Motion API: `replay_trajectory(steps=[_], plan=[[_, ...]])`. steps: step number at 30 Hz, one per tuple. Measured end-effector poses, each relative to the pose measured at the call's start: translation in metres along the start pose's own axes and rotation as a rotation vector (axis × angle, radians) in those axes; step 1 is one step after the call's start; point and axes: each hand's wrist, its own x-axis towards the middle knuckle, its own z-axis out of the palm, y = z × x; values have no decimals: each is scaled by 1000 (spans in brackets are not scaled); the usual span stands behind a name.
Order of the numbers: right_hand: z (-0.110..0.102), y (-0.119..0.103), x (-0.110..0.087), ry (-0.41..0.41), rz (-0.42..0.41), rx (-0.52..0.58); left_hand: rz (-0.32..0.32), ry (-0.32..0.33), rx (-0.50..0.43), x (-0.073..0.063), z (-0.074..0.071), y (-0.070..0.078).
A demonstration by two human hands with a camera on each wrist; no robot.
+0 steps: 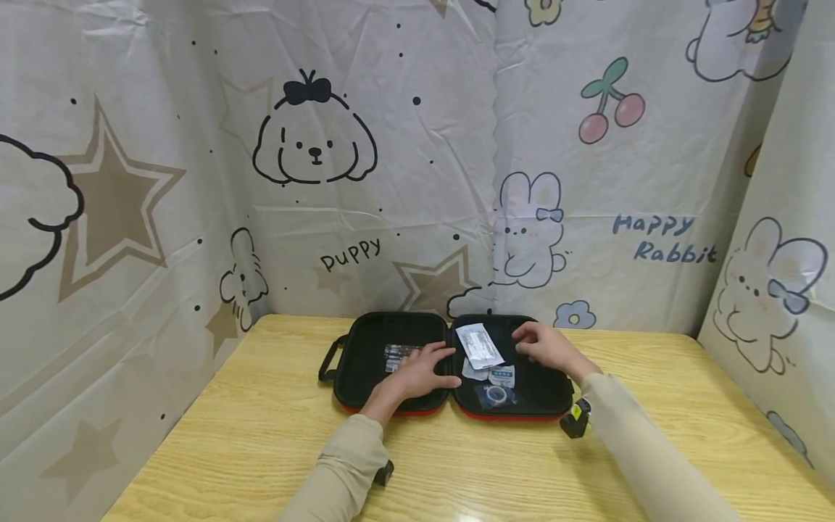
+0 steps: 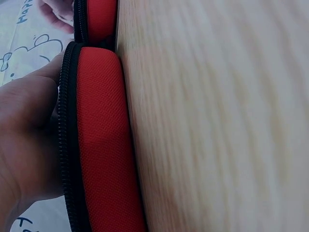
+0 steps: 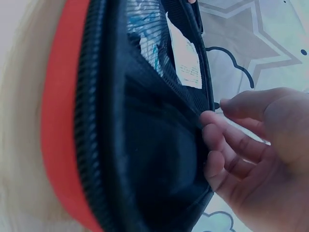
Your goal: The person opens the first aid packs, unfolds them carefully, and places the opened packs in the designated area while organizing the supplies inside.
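Observation:
A red and black zip case [image 1: 393, 406] lies unfolded on the table. Over its left half is my left hand [image 1: 420, 373], fingers stretched toward the middle hinge, beside a small clear pack [image 1: 393, 357]. Above the right half, my right hand [image 1: 546, 346] has loosely bent fingers; in the right wrist view its fingertips [image 3: 212, 130] are at the black lining, and contact is unclear. A white printed packet [image 1: 480, 346] lies in that half, with a smaller blue and white packet [image 1: 502, 375] and a bagged blue and white item [image 1: 497, 395] below it.
The case's black carry handle [image 1: 329, 362] sticks out on the left. Wood-grain tabletop [image 1: 457, 464] stretches in front and to both sides. A printed cloth [image 1: 391, 188] hangs close behind the case and along the sides.

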Motion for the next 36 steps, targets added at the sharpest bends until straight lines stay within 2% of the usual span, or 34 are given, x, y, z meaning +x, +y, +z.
replay_trajectory(steps=[6, 19, 24, 30, 36], plan=[[2, -8, 9, -18, -54, 34, 4, 0, -2, 2, 1, -1], [12, -10, 25, -73, -60, 17, 10, 0, 19, 3, 1, -1], [14, -8, 28, -127, -47, 19, 10, -4, 11, 3, 0, 1], [16, -5, 28, -241, -18, 30, -6, -13, 2, 1, 0, 2], [20, -4, 29, -262, -30, -15, -11, -9, 19, 1, 0, 0]])
